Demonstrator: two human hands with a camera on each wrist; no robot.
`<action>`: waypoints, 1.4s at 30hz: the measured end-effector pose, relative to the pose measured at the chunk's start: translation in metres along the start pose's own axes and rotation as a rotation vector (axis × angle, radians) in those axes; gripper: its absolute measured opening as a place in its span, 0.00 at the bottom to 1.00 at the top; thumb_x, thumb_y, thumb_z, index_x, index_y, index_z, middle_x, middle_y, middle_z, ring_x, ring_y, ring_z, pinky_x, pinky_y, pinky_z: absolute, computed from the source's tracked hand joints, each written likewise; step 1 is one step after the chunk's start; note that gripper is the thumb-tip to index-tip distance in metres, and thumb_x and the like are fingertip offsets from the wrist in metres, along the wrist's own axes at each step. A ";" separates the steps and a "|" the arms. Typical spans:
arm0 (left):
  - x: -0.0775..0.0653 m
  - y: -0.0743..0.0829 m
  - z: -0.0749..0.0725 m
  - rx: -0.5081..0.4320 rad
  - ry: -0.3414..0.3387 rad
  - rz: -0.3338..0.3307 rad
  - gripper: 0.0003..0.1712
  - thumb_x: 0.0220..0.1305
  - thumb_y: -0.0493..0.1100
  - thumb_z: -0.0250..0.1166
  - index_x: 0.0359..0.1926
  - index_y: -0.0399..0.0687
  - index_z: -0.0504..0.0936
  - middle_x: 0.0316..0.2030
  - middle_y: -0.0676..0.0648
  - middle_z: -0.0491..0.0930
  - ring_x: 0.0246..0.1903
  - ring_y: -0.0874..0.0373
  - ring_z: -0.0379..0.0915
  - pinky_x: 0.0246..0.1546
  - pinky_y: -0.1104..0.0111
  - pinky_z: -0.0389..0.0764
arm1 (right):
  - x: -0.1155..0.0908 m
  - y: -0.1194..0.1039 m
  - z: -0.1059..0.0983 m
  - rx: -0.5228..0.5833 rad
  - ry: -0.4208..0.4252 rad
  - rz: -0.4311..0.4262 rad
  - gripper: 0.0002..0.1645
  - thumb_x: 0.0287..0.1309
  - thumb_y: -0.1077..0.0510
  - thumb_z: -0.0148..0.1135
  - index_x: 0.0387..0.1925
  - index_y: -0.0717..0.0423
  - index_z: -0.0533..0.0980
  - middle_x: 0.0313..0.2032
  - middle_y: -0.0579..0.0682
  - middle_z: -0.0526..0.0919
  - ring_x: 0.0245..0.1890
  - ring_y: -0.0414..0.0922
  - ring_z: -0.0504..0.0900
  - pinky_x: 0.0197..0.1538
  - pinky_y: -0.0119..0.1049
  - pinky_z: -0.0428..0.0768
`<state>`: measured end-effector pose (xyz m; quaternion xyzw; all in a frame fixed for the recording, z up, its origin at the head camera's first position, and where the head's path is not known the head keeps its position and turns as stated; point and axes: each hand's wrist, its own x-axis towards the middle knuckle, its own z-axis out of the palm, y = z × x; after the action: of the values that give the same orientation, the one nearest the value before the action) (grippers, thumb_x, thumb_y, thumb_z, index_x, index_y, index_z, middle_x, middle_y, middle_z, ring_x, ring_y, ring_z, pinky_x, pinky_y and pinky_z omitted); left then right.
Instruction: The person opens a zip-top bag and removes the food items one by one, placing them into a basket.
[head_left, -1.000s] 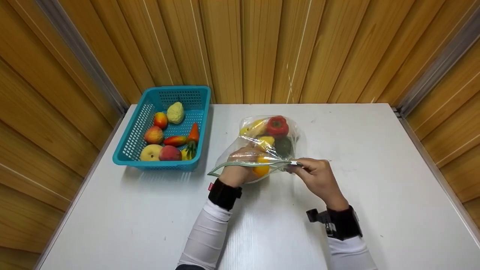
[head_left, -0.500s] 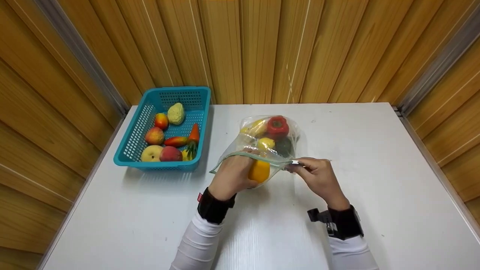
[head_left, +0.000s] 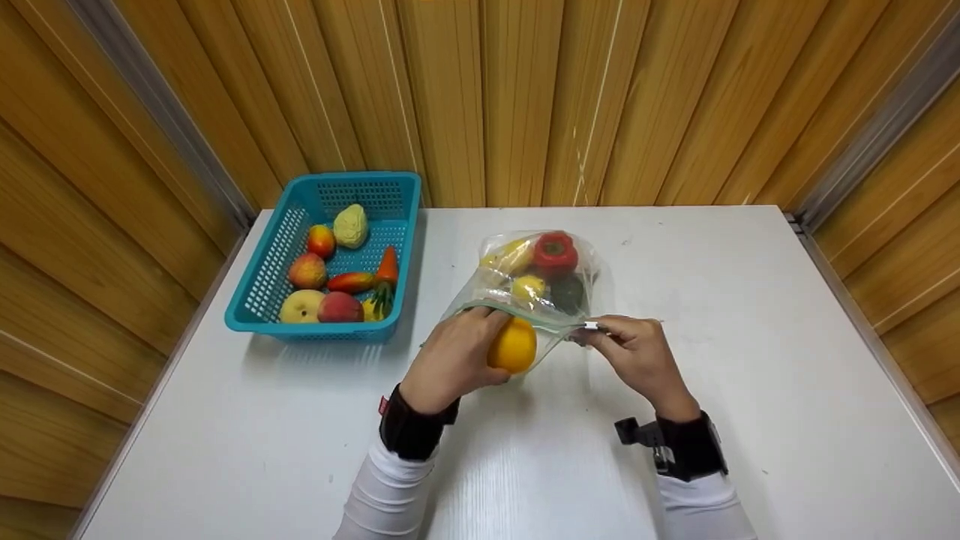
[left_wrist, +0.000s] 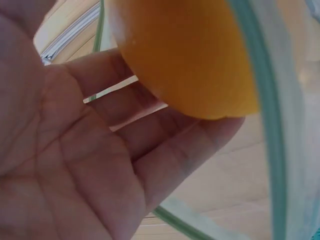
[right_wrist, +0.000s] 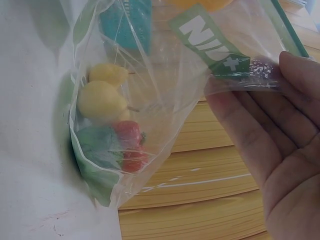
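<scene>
Beyond both hands we see a wood-patterned panelled wall (head_left: 480, 105), and beneath them a white, flat-topped counter (head_left: 247, 442). Ahead and to the left of the left hand (head_left: 452, 356) stands a teal, rectangular plastic mesh basket (head_left: 315, 327) of fruit and vegetables, its long axis running away from us. Directly beyond the hands lies a clear plastic bag with a green-edged mouth (head_left: 486, 287), its mouth facing back toward us and its closed end pointing to the wall. The right hand (head_left: 637, 356) pinches the mouth's right corner between thumb and fingers. Past the left hand, inside the bag, we see a glossy red bell pepper (head_left: 555, 255). The left hand's thumb and fingers clasp a smooth, round, orange-yellow fruit (head_left: 513, 346) at the mouth; being round, it shows us no long axis.
</scene>
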<state>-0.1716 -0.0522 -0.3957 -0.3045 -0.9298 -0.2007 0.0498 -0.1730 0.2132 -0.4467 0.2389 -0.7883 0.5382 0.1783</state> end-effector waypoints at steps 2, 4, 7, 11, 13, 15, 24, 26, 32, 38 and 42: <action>-0.001 0.000 -0.002 0.000 -0.003 0.003 0.39 0.46 0.47 0.85 0.59 0.44 0.79 0.49 0.46 0.83 0.47 0.49 0.79 0.53 0.56 0.82 | 0.000 0.000 0.000 -0.001 -0.001 0.003 0.08 0.54 0.75 0.70 0.35 0.65 0.89 0.29 0.52 0.90 0.28 0.32 0.83 0.34 0.20 0.79; -0.002 0.001 -0.004 -0.002 -0.003 0.006 0.39 0.46 0.47 0.85 0.58 0.44 0.80 0.50 0.46 0.82 0.47 0.49 0.79 0.53 0.57 0.83 | 0.000 0.000 0.000 -0.003 -0.004 0.010 0.09 0.54 0.76 0.70 0.35 0.65 0.88 0.29 0.52 0.90 0.29 0.32 0.84 0.35 0.21 0.80; -0.004 0.002 -0.007 -0.018 -0.002 0.012 0.39 0.47 0.48 0.85 0.59 0.44 0.79 0.50 0.46 0.82 0.47 0.49 0.79 0.53 0.57 0.83 | -0.001 0.000 0.000 -0.015 -0.005 0.021 0.08 0.55 0.75 0.70 0.35 0.65 0.88 0.29 0.52 0.90 0.29 0.31 0.84 0.36 0.21 0.80; -0.007 0.002 -0.012 -0.052 -0.006 0.024 0.38 0.48 0.48 0.85 0.59 0.45 0.79 0.50 0.47 0.81 0.47 0.51 0.78 0.55 0.59 0.83 | -0.001 0.000 0.001 -0.017 -0.006 0.024 0.07 0.55 0.74 0.70 0.35 0.65 0.88 0.28 0.52 0.90 0.29 0.31 0.84 0.36 0.21 0.80; -0.009 0.003 -0.015 -0.067 -0.008 0.028 0.37 0.48 0.48 0.84 0.59 0.45 0.80 0.50 0.48 0.81 0.47 0.51 0.78 0.55 0.60 0.83 | -0.001 0.001 0.001 -0.009 -0.007 0.024 0.07 0.55 0.75 0.70 0.35 0.65 0.88 0.28 0.53 0.90 0.29 0.31 0.84 0.36 0.21 0.80; -0.011 0.003 -0.018 -0.080 -0.010 0.022 0.37 0.48 0.47 0.84 0.59 0.45 0.80 0.51 0.48 0.81 0.47 0.51 0.78 0.54 0.60 0.83 | -0.001 0.001 0.001 -0.001 -0.009 0.021 0.08 0.55 0.75 0.70 0.36 0.66 0.88 0.29 0.53 0.90 0.29 0.32 0.84 0.36 0.21 0.81; -0.018 0.000 -0.029 -0.131 -0.028 -0.037 0.40 0.49 0.49 0.84 0.63 0.45 0.80 0.54 0.47 0.81 0.47 0.51 0.79 0.53 0.60 0.83 | -0.001 0.001 0.002 -0.004 -0.003 0.022 0.08 0.55 0.74 0.70 0.36 0.64 0.89 0.29 0.52 0.90 0.28 0.36 0.84 0.34 0.21 0.79; -0.020 -0.001 -0.031 -0.140 -0.027 -0.045 0.40 0.49 0.49 0.84 0.63 0.44 0.80 0.55 0.47 0.81 0.47 0.51 0.79 0.53 0.60 0.83 | -0.001 0.001 0.002 -0.004 0.000 0.023 0.08 0.55 0.74 0.71 0.35 0.64 0.89 0.29 0.52 0.90 0.27 0.36 0.84 0.34 0.21 0.78; -0.024 -0.005 -0.036 -0.136 0.025 -0.026 0.40 0.49 0.52 0.83 0.62 0.44 0.81 0.54 0.47 0.82 0.46 0.51 0.80 0.51 0.60 0.84 | 0.000 0.002 0.002 -0.007 0.002 0.002 0.08 0.54 0.75 0.70 0.35 0.66 0.88 0.29 0.53 0.90 0.29 0.35 0.85 0.35 0.21 0.80; -0.029 -0.008 -0.041 -0.192 0.058 -0.021 0.39 0.49 0.54 0.81 0.61 0.45 0.81 0.53 0.47 0.83 0.44 0.53 0.80 0.48 0.62 0.84 | 0.000 0.001 0.003 -0.010 0.006 -0.020 0.08 0.53 0.77 0.70 0.35 0.68 0.88 0.30 0.55 0.90 0.30 0.32 0.85 0.36 0.20 0.80; -0.032 -0.012 -0.044 -0.224 0.071 -0.018 0.38 0.49 0.55 0.79 0.60 0.46 0.82 0.51 0.48 0.83 0.43 0.54 0.79 0.46 0.64 0.84 | 0.000 0.002 0.002 -0.008 0.005 -0.023 0.09 0.52 0.77 0.70 0.35 0.68 0.88 0.29 0.55 0.90 0.29 0.35 0.86 0.36 0.21 0.80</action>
<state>-0.1544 -0.0962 -0.3660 -0.2923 -0.9019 -0.3145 0.0467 -0.1740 0.2114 -0.4488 0.2456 -0.7873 0.5336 0.1874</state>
